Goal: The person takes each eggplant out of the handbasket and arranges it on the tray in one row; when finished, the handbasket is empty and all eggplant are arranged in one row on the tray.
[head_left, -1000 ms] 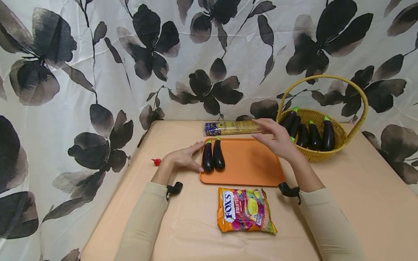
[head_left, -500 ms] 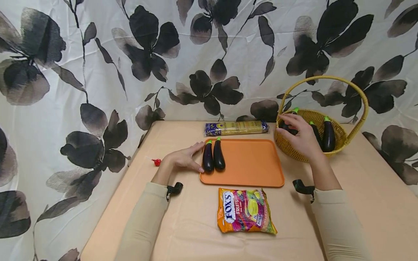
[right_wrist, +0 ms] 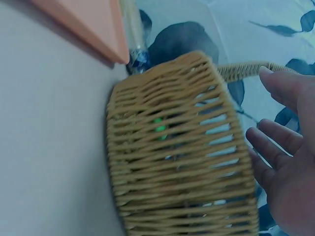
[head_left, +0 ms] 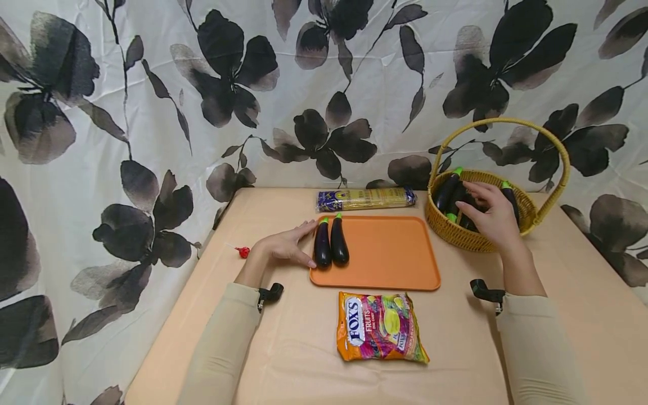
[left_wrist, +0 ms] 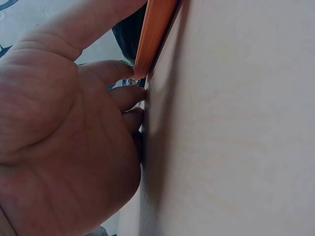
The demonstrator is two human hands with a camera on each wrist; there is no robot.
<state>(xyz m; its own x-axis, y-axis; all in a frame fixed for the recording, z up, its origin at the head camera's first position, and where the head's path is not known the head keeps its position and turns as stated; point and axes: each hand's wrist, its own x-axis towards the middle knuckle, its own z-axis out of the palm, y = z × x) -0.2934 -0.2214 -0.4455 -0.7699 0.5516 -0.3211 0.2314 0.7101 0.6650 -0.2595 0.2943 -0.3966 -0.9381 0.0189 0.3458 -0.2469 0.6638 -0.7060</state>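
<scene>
Two dark eggplants, a left one [head_left: 322, 244] and a right one [head_left: 340, 243], lie side by side at the left end of an orange tray [head_left: 392, 253]. My left hand [head_left: 284, 247] rests at the tray's left edge, thumb and fingers spread apart. In the left wrist view its fingertips meet the tray's rim [left_wrist: 147, 39]. At the right, my right hand [head_left: 490, 216] is over a yellow wicker basket [head_left: 448, 229] and covers part of the eggplants [head_left: 446, 192] inside. The right wrist view shows its fingers [right_wrist: 278, 140] loosely bent and apart, above the basket's rim.
A long pack of spaghetti [head_left: 367, 199] lies behind the tray. In front of it is a bag of Fox's candies [head_left: 382, 327]. A small red wrapped lollipop [head_left: 243, 252] lies left of my left hand. The basket's tall handle [head_left: 506, 121] arches over it.
My right hand has moved right from above the tray's far right corner, over the basket's left side, to its middle. The left hand and the tray's two eggplants stay in place.
</scene>
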